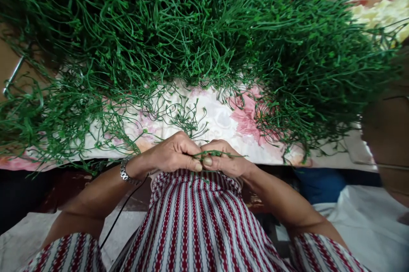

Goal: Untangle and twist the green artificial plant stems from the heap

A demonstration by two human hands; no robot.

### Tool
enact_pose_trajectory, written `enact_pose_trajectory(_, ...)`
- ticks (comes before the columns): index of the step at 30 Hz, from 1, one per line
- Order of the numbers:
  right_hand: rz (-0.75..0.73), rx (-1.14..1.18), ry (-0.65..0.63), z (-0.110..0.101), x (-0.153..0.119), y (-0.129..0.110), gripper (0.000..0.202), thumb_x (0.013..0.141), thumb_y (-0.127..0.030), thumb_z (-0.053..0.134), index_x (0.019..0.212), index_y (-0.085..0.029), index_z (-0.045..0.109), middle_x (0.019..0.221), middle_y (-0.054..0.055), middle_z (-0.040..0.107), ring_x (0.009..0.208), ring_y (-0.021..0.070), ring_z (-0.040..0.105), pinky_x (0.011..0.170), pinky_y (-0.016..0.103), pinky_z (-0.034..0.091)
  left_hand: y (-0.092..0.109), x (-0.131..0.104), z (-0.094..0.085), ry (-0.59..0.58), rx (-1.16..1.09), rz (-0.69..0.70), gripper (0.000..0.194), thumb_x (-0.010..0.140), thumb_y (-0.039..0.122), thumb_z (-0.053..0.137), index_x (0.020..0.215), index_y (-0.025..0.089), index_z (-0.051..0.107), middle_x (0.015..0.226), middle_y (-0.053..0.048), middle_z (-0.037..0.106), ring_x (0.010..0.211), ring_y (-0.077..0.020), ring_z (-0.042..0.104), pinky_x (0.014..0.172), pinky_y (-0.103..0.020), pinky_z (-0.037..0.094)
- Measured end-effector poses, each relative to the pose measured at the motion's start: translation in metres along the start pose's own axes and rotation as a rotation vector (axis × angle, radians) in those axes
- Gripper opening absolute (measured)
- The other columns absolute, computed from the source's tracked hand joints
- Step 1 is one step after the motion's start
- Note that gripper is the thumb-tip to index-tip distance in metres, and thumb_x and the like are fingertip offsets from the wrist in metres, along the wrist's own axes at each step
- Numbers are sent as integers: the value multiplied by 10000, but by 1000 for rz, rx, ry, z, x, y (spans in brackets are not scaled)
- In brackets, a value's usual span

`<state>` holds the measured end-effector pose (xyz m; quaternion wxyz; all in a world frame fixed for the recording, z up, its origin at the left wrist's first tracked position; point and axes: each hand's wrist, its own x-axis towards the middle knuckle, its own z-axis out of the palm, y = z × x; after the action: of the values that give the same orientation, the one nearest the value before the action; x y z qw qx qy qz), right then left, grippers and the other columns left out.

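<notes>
Head cam: L hand (175, 152) & R hand (225, 161) are gripping green sprig (217, 153) w/ fingertips; stem pile (191, 29) is lying at 12 o'clock.

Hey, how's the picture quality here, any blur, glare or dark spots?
Head view: left hand and right hand fairly sharp; head view: pale yellow pieces, upper right, blurred; head view: green stems sink into shadow at upper left; head view: metal wristband shows small glints.
</notes>
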<state>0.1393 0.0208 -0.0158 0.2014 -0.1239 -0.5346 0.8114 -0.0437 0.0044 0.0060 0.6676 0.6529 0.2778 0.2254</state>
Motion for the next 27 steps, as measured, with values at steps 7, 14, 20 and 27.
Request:
enact_pose_trajectory(7,-100,271,49,13,6,9,314,776,-263,579,544,-147,403,473,-74,306,423,31,247,416,185,181,-2,-3,5,91,-216,-59,430,723,377,626,451,123,411,470,40,308,455,-50,256,455,-239,194)
enact_pose_trajectory(14,-328,159,139,-1,3,-13,296,828,-317,515,593,-167,416,463,-56,380,410,63,363,440,206,314,-1,-4,11,297,-266,-90,381,740,419,604,515,125,514,489,18,413,462,-66,330,447,-222,259)
enact_pose_trajectory(20,-162,-476,436,-18,-6,-31,190,882,-302,470,826,-138,549,640,-8,516,548,72,461,531,206,372,13,5,8,531,-12,-83,288,759,332,594,576,125,515,544,36,410,510,-57,337,481,-196,276)
enact_pose_trajectory(27,-132,-774,444,6,2,-15,404,799,-362,587,1143,-176,486,1000,61,578,865,141,538,749,258,437,6,11,15,703,240,-35,197,795,229,536,623,132,549,591,26,490,595,-80,449,576,-200,350)
